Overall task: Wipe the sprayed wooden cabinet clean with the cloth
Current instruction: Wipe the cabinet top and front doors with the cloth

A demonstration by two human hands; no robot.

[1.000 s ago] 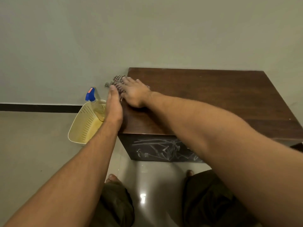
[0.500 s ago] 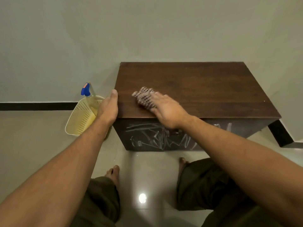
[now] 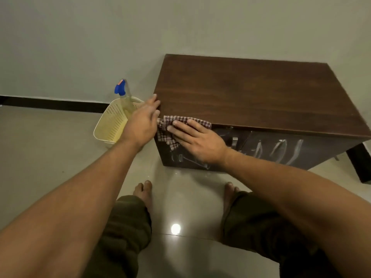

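Observation:
A low dark wooden cabinet [image 3: 251,93] stands against the wall, its front panel marked with pale streaks. A red-and-white checked cloth [image 3: 166,133] hangs over the top left corner of the front panel. My right hand [image 3: 197,140] lies flat on the cloth and presses it against the front. My left hand [image 3: 143,121] rests against the cabinet's left front corner, fingers on the top edge, beside the cloth.
A cream perforated basket [image 3: 112,125] stands on the floor left of the cabinet, with a spray bottle [image 3: 122,93] with a blue head in it. My bare feet and knees are on the glossy tiled floor [image 3: 40,147] in front. A dark block [image 3: 359,163] stands at the cabinet's right.
My right hand has drawn the cloth from the back left of the top forward, over the front edge and down onto the front panel. The left hand stayed at the cabinet's left edge.

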